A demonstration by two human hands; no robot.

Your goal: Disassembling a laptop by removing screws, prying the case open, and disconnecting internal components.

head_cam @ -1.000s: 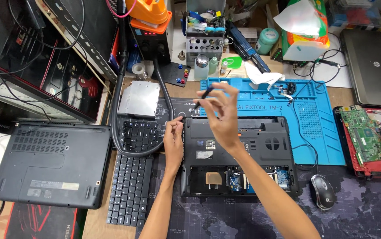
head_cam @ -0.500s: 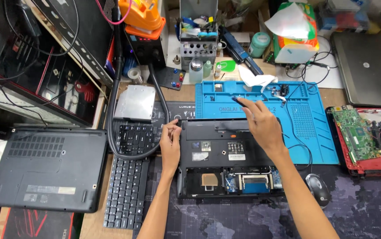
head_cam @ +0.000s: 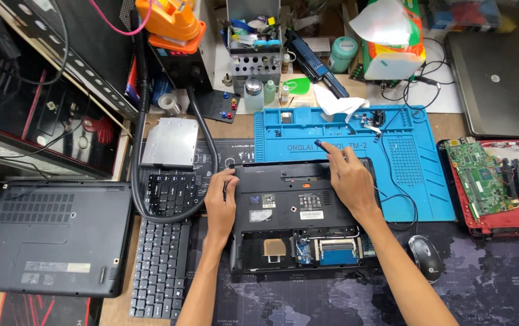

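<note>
A black laptop base (head_cam: 299,212) lies upside down in front of me with its lower covers off, so bare boards and slots show. My left hand (head_cam: 221,199) grips its left edge. My right hand (head_cam: 345,176) rests on its far right corner and holds a small dark screwdriver (head_cam: 323,145) whose tip sticks out over the blue repair mat (head_cam: 356,130).
A closed black laptop (head_cam: 54,235) lies at the left, two loose keyboards (head_cam: 160,265) beside it. A silver drive (head_cam: 171,142), a hose, a green circuit board (head_cam: 480,175) on a red tray, a mouse (head_cam: 427,256) and a tool rack (head_cam: 253,54) surround the work.
My right hand came down from above the laptop to its far right corner, still with the screwdriver. My left hand stayed at the left edge.
</note>
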